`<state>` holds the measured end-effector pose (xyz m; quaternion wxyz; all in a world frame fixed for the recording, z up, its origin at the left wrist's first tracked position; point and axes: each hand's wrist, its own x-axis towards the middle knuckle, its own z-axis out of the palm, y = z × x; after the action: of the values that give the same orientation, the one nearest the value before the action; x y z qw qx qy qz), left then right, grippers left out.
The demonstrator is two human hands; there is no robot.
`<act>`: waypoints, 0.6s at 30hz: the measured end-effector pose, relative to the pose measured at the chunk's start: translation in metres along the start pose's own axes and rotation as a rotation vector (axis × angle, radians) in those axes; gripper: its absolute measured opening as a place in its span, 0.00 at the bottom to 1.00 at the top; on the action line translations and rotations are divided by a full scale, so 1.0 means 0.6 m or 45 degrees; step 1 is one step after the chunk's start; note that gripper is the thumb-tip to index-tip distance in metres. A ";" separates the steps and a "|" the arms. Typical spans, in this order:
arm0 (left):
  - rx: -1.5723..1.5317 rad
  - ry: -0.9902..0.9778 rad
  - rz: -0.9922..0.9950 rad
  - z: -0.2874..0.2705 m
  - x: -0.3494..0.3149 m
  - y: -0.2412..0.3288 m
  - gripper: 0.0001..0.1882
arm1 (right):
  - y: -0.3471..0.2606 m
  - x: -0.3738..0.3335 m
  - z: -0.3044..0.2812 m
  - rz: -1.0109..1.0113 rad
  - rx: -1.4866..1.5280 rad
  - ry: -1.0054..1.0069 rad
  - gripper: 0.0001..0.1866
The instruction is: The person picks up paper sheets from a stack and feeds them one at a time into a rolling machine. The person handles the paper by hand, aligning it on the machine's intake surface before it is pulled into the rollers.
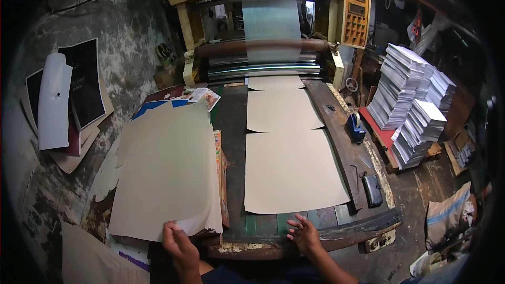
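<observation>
My left hand (178,240) pinches the near corner of the top beige sheet on a tall stack of sheets (165,173) at the left of the feed table. My right hand (302,231) hovers with fingers spread at the table's near edge, just below the closest beige sheet (292,171) lying on the dark feed bed (231,142). Two more beige sheets (281,109) lie in a line beyond it, running toward the rollers of the yellow machine (252,52), where clear film (271,21) hangs down.
Tall piles of white printed sheets (413,100) stand on a red pallet at the right. A blue tape dispenser (356,127) and a small dark box (373,189) rest on the table's right rail. Dark and white sheets (63,94) lie at the left.
</observation>
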<state>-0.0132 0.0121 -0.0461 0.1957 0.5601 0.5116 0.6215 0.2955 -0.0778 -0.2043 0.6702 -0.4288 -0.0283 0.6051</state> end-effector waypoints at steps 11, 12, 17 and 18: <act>0.065 -1.179 0.824 0.000 -0.016 0.106 0.04 | -0.090 -0.105 0.097 -0.012 -0.139 -0.379 0.22; 0.127 -1.209 0.862 0.000 -0.007 0.098 0.05 | -0.077 -0.088 0.068 0.020 -0.180 -0.384 0.21; 0.388 -1.083 0.835 0.055 0.129 0.049 0.26 | -0.014 -0.091 -0.022 0.252 -0.111 -0.158 0.15; 0.499 -1.072 0.806 0.066 0.162 0.033 0.27 | 0.002 -0.099 -0.031 0.260 -0.168 -0.141 0.16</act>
<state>0.0000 0.1003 0.0128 0.0791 0.9120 0.3021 0.2660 0.2893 -0.1375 -0.1885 0.5729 -0.4386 -0.0612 0.6896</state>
